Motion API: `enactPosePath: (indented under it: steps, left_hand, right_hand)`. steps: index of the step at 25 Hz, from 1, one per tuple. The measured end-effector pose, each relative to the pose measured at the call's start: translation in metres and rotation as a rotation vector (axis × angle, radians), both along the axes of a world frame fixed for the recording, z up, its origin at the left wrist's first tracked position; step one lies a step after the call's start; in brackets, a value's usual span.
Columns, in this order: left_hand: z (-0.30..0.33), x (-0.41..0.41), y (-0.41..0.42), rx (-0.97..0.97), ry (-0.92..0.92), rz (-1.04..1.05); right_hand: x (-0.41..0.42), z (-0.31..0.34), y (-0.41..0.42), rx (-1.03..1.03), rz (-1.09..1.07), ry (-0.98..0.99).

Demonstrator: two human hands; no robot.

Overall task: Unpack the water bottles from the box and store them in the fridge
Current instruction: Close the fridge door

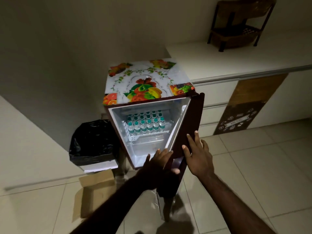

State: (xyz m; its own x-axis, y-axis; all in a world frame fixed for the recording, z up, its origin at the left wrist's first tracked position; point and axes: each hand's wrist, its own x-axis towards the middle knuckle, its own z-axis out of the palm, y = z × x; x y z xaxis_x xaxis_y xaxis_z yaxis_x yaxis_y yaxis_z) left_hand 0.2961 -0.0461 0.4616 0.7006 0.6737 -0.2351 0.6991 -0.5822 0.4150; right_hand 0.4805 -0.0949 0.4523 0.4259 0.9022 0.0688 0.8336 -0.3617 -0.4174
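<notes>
Head view, dim room: at far left a bin lined with a black bag (92, 142) stands against the wall, and in front of it an opened cardboard box (94, 191) lies on the tiled floor. Just right of the bin stands a small maroon fridge (116, 125), a fruit-patterned cover (145, 81) on its top. Inside, the lit upper shelf carries rows of water bottles (146, 122) with teal caps, upright and packed close. The left hand (157, 162) lies flat, fingers extended, at the lower edge of the fridge door (190, 125). The right hand (198, 156) presses open-palmed against the door's outer face. Further right, a wicker rack (236, 26) stands on a white counter (236, 61).
</notes>
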Motion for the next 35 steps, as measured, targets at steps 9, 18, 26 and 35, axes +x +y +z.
enactPosePath:
  steps: [9, 18, 26, 35]
  left_hand:
    - [-0.002, -0.061, 0.043, 0.241, 0.125, -0.049]
    - [0.004, -0.094, 0.131, 0.379, 0.161, 0.049]
    - [0.001, -0.116, 0.241, 0.385, 0.259, -0.002]
    - [-0.014, -0.125, 0.319, 0.54, 0.199, -0.114]
  right_hand:
    - [-0.057, -0.008, 0.052, 0.005, 0.011, -0.059]
    - [-0.111, -0.013, 0.135, -0.121, -0.127, -0.143]
    - [-0.121, -0.037, 0.211, -0.032, -0.108, -0.305]
    - [-0.125, -0.063, 0.268, 0.174, -0.151, -0.198]
